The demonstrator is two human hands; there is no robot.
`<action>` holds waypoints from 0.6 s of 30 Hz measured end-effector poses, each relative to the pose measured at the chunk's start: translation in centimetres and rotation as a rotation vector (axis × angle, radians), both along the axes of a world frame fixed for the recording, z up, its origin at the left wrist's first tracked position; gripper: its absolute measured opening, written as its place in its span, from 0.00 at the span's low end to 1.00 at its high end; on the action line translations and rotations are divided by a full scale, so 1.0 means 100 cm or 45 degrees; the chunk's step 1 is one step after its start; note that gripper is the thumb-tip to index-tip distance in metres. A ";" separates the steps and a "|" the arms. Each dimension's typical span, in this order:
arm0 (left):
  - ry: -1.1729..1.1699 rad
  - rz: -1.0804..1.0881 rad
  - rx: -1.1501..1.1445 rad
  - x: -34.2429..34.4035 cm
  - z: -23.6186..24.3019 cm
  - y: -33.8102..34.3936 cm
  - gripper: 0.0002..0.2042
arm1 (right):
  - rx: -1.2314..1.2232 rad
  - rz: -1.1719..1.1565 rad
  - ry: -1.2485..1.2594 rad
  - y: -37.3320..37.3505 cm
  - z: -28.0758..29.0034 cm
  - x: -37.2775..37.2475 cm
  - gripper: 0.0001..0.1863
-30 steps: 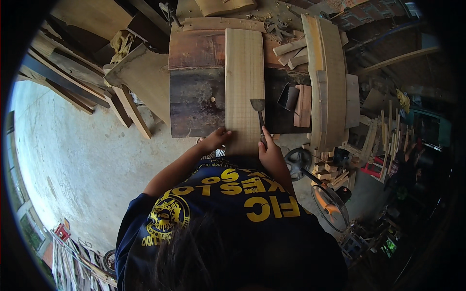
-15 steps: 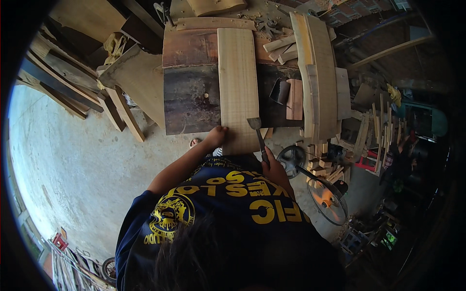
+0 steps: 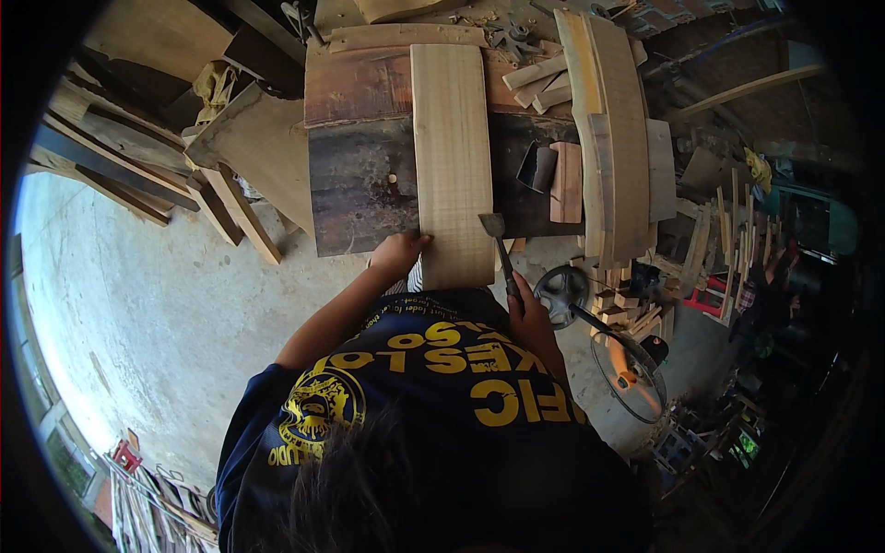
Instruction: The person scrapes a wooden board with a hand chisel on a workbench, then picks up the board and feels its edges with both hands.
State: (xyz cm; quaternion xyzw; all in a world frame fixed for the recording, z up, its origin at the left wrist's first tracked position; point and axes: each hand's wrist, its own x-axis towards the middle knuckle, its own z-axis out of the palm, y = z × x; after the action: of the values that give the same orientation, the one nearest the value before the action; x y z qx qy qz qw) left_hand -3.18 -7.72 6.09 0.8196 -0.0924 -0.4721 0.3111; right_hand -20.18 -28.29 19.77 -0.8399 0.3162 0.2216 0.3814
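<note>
A long pale wooden plank [image 3: 452, 166] lies lengthwise on the workbench [image 3: 359, 189], its near end overhanging toward my body. My left hand [image 3: 401, 252] is closed on the plank's left edge near that end. In my right hand [image 3: 527, 313] is a scraper [image 3: 501, 247] with a flat, wide blade and a dark handle. Its blade points away from me, at the plank's right edge; whether it touches the wood I cannot tell.
Right of the plank lie a reddish wood block [image 3: 566, 182] and a dark curved piece [image 3: 536, 168]. Long boards [image 3: 619, 138] line the bench's right side, with offcuts [image 3: 539, 81] beside them. A fan [image 3: 627, 376] stands at the right; boards [image 3: 244, 212] lean at the left.
My right hand and the scraper have shifted slightly right, so the blade has moved from over the plank to its right edge. My left hand stays at the plank's left edge.
</note>
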 end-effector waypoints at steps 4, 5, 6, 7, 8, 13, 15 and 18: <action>-0.130 0.161 -0.186 0.011 -0.008 0.009 0.24 | 0.074 0.024 -0.095 -0.015 -0.018 0.000 0.25; -0.167 0.253 -0.301 0.014 -0.008 0.008 0.24 | 0.080 0.016 -0.083 -0.018 -0.023 0.001 0.25; -0.179 0.240 -0.264 0.017 -0.007 0.005 0.28 | 0.094 0.033 -0.085 -0.020 -0.032 -0.001 0.25; -0.166 0.231 -0.258 0.019 -0.007 0.001 0.28 | 0.109 0.049 -0.088 -0.022 -0.040 -0.004 0.25; -0.175 0.238 -0.294 0.021 -0.007 -0.002 0.30 | 0.115 0.040 -0.077 -0.022 -0.045 -0.006 0.25; -0.110 0.245 -0.364 0.026 -0.016 -0.014 0.42 | 0.126 0.043 -0.296 -0.026 -0.073 -0.019 0.25; -0.074 0.318 -0.451 0.026 -0.015 -0.020 0.48 | 0.098 0.049 -0.308 -0.028 -0.091 -0.025 0.25; -0.268 0.220 -0.371 0.025 -0.017 -0.024 0.51 | 0.068 0.046 -0.375 -0.024 -0.111 -0.033 0.25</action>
State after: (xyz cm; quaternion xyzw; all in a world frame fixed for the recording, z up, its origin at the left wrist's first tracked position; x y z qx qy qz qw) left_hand -0.72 -10.07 4.36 0.8156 -0.1209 -0.3371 0.4545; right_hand -23.44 -30.71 8.63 -0.8585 0.2358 0.1110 0.4417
